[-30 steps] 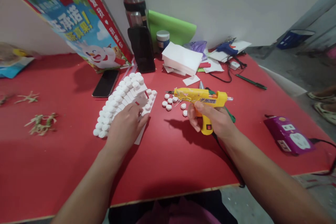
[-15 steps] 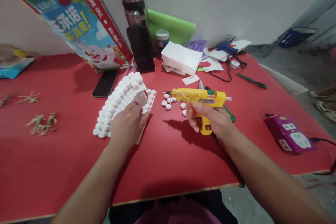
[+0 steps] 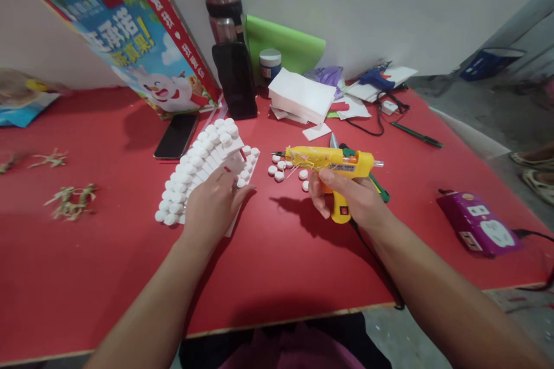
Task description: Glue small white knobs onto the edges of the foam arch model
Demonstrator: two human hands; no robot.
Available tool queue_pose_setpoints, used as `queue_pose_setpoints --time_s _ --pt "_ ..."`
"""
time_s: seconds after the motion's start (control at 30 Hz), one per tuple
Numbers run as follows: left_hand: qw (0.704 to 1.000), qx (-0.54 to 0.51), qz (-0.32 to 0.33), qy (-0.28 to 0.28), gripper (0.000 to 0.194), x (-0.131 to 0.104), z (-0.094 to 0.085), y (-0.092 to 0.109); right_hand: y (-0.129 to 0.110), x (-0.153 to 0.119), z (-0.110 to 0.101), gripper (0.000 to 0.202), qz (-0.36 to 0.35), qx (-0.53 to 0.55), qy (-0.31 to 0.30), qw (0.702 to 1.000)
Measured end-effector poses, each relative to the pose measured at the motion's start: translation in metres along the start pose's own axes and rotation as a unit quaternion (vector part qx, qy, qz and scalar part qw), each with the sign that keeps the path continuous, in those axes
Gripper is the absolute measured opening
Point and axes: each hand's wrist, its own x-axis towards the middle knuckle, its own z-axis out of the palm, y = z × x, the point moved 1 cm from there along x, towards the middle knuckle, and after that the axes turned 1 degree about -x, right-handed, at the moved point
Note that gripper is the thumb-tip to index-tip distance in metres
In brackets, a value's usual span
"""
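Observation:
My right hand [image 3: 346, 196] is closed around the handle of a yellow hot glue gun [image 3: 314, 157], held above the table. Its nozzle points left, and thin glue strings hang along its barrel. On my left, a white model [image 3: 225, 153] with a sloping roof edged in rows of round white pieces stands on a white base. Over its near side lies my left hand [image 3: 212, 199], thumb spread away to the right and the other fingertips partly hidden against the model. Loose round white pieces [image 3: 279, 174] lie under and beside the glue gun's nozzle.
At the back stand a printed box [image 3: 160, 63], a dark flask [image 3: 234, 81] and a stack of white pieces [image 3: 303, 95]. A phone [image 3: 176, 136] lies behind the model. To the right are a purple power socket [image 3: 478, 225] and a pen [image 3: 416, 135]. Straw figures [image 3: 71, 200] lie left.
My left thumb has spread outward, away from the fingers, beside the model. The glue gun stays in my right hand at nearly the same place. The whole view has shifted slightly.

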Motion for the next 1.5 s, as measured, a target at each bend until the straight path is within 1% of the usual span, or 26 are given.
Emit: queue_pose_setpoints --time_s 0.1,0.2,0.3,0.4,0.53,0.73,0.93,1.4,1.5 --pt "0.999 -0.03 0.009 0.034 0.033 -0.003 -0.009 -0.003 -0.002 0.0 0.0 0.047 -0.001 -0.011 -0.001 1.0" --pt "0.993 -0.082 0.004 0.08 0.023 -0.004 -0.021 -0.009 -0.003 0.0 -0.001 0.045 -0.005 -0.018 -0.004 1.0" --pt "0.985 -0.142 0.019 0.096 0.023 -0.002 -0.026 -0.015 -0.003 0.0 -0.002 0.046 -0.009 -0.016 -0.011 1.0" --pt "0.981 -0.165 0.057 0.083 0.023 -0.001 -0.023 -0.017 -0.002 0.001 -0.002 0.046 -0.009 -0.011 -0.005 1.0" --pt "0.988 -0.117 0.079 0.067 0.027 -0.001 -0.018 -0.017 -0.002 0.001 -0.001 0.047 -0.018 -0.013 -0.007 1.0" --pt "0.992 -0.096 0.081 0.025 0.026 -0.001 -0.018 -0.016 -0.002 0.001 0.0 0.045 -0.013 -0.01 0.003 1.0" --pt "0.993 -0.087 0.084 0.002 0.028 0.0 -0.015 -0.015 -0.001 0.001 -0.001 0.045 -0.014 -0.014 -0.002 1.0" --pt "0.994 -0.078 0.077 -0.011 0.029 0.001 -0.01 -0.016 -0.002 0.001 0.0 0.045 -0.014 -0.018 -0.001 1.0" --pt "0.995 -0.074 0.065 -0.005 0.027 0.0 -0.015 -0.016 -0.003 0.001 0.0 0.045 -0.013 -0.022 -0.006 1.0"
